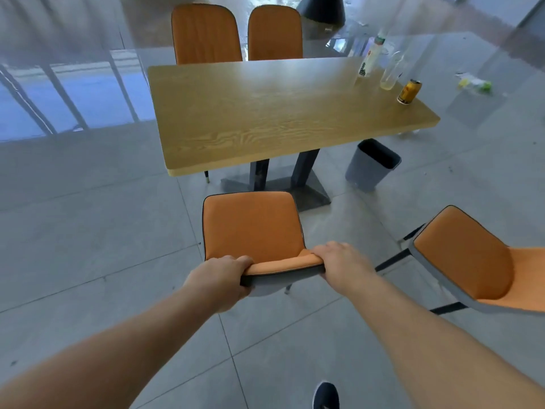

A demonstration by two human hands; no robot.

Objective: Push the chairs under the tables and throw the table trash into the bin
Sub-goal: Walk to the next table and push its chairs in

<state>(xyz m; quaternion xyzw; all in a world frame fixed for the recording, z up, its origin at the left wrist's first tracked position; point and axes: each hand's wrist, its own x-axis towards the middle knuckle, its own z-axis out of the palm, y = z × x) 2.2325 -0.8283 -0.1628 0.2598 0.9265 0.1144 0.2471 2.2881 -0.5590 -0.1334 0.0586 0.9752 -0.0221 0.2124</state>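
Observation:
An orange chair (253, 225) stands on the floor in front of the wooden table (265, 113), its seat short of the table's near edge. My left hand (224, 278) grips the left end of its backrest top and my right hand (342, 267) grips the right end. At the table's far right corner stand a yellow can (409, 92), a clear plastic bottle (390, 72) and a white bottle (370, 59). A grey bin (372, 165) sits on the floor beside the table's right side. A second orange chair (472, 258) stands pulled out at the right.
Two orange chairs (206, 33) (275, 33) are tucked in at the table's far side. Litter (474, 84) lies on the floor at the far right. The table's dark pedestal base (298, 184) sits ahead of the held chair. My shoe (326, 395) shows at the bottom.

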